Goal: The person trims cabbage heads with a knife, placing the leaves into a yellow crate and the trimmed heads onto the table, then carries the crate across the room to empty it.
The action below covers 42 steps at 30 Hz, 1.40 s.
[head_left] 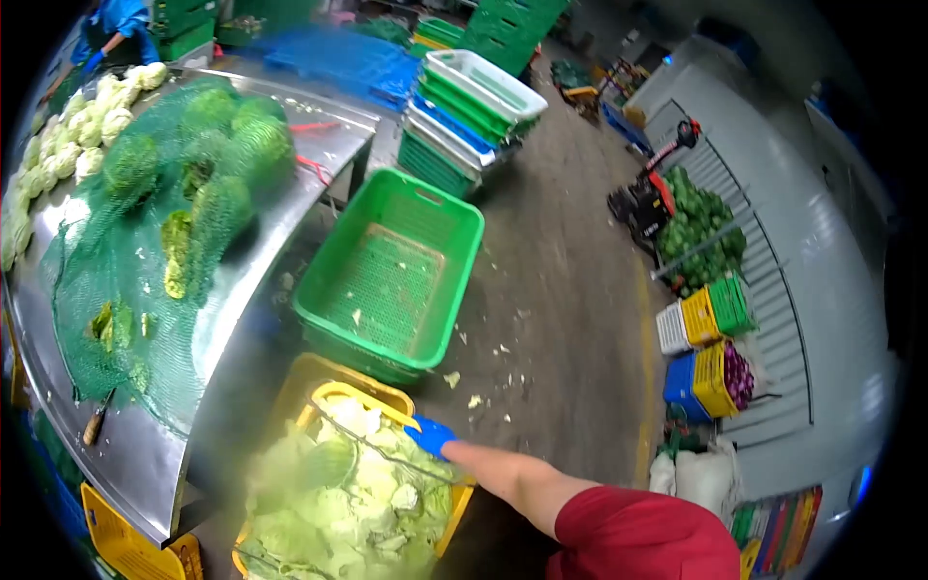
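Note:
My right hand (pixel 430 437), in a blue glove, is closed on the rim of a yellow crate (pixel 462 512) at the bottom centre. The crate holds pale green cabbage leaves (pixel 333 483), and a thin dark strand crosses them. Just beyond it stands a green crate (pixel 387 275) with a few scraps on its perforated bottom. On the metal table (pixel 275 227) to the left, green mesh netting (pixel 106 261) covers several cabbages (pixel 256 145). A knife (pixel 95 425) lies near the table's front edge. My left hand is out of view.
White-green heads (pixel 87 126) line the table's far left. Beyond the green crate are stacked crates (pixel 474 106). A person (pixel 121 24) in blue works at the top left. On the right stand a red-black pallet truck (pixel 650 203), cabbages (pixel 701 232) and coloured crates (pixel 701 319). Scraps litter the floor.

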Each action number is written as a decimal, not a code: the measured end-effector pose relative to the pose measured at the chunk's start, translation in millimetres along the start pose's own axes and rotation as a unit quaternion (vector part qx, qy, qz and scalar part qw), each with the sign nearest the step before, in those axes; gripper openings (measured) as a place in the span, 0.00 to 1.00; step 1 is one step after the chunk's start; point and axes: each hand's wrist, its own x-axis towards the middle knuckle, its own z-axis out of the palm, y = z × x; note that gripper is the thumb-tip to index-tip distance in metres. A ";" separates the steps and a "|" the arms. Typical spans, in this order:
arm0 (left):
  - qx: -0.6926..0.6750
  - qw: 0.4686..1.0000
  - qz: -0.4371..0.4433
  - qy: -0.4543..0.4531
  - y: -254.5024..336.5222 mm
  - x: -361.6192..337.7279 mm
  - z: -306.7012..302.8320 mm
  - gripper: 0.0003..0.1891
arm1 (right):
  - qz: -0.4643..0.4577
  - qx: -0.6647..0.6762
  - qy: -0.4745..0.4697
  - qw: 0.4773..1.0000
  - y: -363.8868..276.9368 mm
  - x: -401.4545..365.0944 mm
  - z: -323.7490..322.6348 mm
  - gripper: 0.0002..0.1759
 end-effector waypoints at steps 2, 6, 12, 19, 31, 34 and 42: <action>0.004 1.000 0.011 -0.003 6.6 4.0 -6.0 0.25 | -0.017 -0.011 0.038 0.999 16.0 8.7 11.7 0.34; -0.020 0.999 0.026 0.007 6.2 9.2 -21.4 0.25 | -0.051 -0.017 -0.004 0.999 21.9 17.9 10.7 0.38; -0.039 0.999 0.013 0.010 3.7 4.9 -17.9 0.25 | 0.004 -0.048 -0.025 0.999 6.0 -0.2 -3.0 0.42; -0.056 0.998 -0.009 0.002 -4.5 -9.2 -11.7 0.26 | -0.011 -0.059 0.025 0.998 7.4 -2.6 3.9 0.43; -0.096 0.993 -0.059 0.021 -45.6 -42.4 -10.8 0.26 | -0.029 0.012 0.068 0.997 10.3 32.4 5.3 0.32; -0.108 0.989 -0.089 0.038 -70.0 -58.3 -15.1 0.26 | -0.012 0.006 0.038 0.999 -42.0 23.7 -12.7 0.35; -0.144 0.970 -0.180 0.076 -171.7 -113.4 -40.2 0.27 | 0.009 -0.017 -0.071 0.997 26.3 108.1 17.7 0.43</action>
